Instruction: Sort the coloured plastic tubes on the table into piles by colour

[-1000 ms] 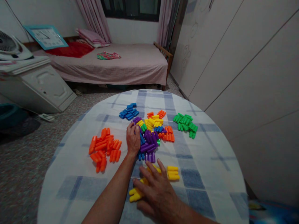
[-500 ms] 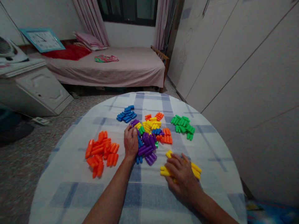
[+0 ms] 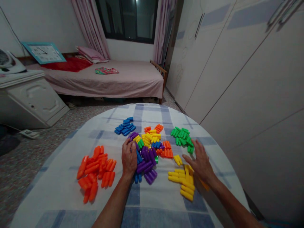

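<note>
On the left edge of a mixed pile of plastic pieces (image 3: pixel 145 166), purple, blue, yellow, green and orange, rests my left hand (image 3: pixel 129 158). Its fingers are curled close together against the purple and blue pieces; what they may hold is hidden. My right hand (image 3: pixel 201 161) is open, thumb and fingers apart, in the space between the green pieces (image 3: pixel 181 136) and the yellow pieces (image 3: pixel 186 182). Its fingertips are close to the nearest green ones; contact is unclear. A small yellow piece (image 3: pixel 178 160) lies left of the thumb. The pieces look like rounded bars joined side by side.
A heap of orange pieces (image 3: pixel 95 169) lies left on the round table with a checked cloth (image 3: pixel 118 218). Blue pieces (image 3: pixel 125 127) sit at the back. Beyond stand a bed (image 3: pixel 133 76), a white cabinet (image 3: pixel 35 98) and a tall wardrobe (image 3: pixel 237 95).
My right hand has lifted off the yellow pieces and moved forward and right to beside the green ones, its fingers spread. My left hand stays at the mixed pile. The view has tilted up.
</note>
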The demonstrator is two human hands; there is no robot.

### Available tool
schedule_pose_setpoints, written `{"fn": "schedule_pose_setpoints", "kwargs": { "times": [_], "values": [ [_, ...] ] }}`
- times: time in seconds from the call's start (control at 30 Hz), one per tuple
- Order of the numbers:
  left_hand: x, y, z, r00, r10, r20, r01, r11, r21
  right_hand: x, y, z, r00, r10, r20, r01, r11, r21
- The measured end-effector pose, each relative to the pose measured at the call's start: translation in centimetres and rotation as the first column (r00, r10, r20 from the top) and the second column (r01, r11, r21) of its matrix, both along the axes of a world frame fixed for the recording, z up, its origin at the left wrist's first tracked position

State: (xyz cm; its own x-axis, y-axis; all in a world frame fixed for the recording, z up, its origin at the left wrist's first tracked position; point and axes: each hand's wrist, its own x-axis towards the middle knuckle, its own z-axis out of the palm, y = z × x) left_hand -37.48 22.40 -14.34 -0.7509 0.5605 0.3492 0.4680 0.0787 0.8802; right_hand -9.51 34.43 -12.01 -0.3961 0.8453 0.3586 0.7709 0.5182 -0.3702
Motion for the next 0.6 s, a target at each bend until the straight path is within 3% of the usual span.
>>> {"fn": "schedule_pose_setpoints", "kwargs": {
  "times": [0.1,0.27,0.43,0.6],
  "values": [
    [0.0,0.0,0.0,1.000,0.004,0.013,-0.004,1.000,0.010,-1.3,3.1,-1.6,0.987,-0.158,0.014,0.159,0.981,-0.108],
    [0.0,-0.1,-0.1,1.000,-0.008,0.014,0.007,1.000,0.018,-4.5,5.8,-2.7,0.983,-0.178,0.035,0.179,0.983,-0.025],
    [0.0,-0.1,-0.1,1.000,0.001,0.014,-0.001,1.000,0.017,-7.6,8.4,-2.1,0.980,-0.192,0.055,0.194,0.981,-0.029],
    [0.0,0.0,-0.1,1.000,0.008,0.016,-0.009,1.000,0.015,-9.1,10.4,-0.2,0.983,-0.162,0.082,0.168,0.982,-0.083]
  ]
}}
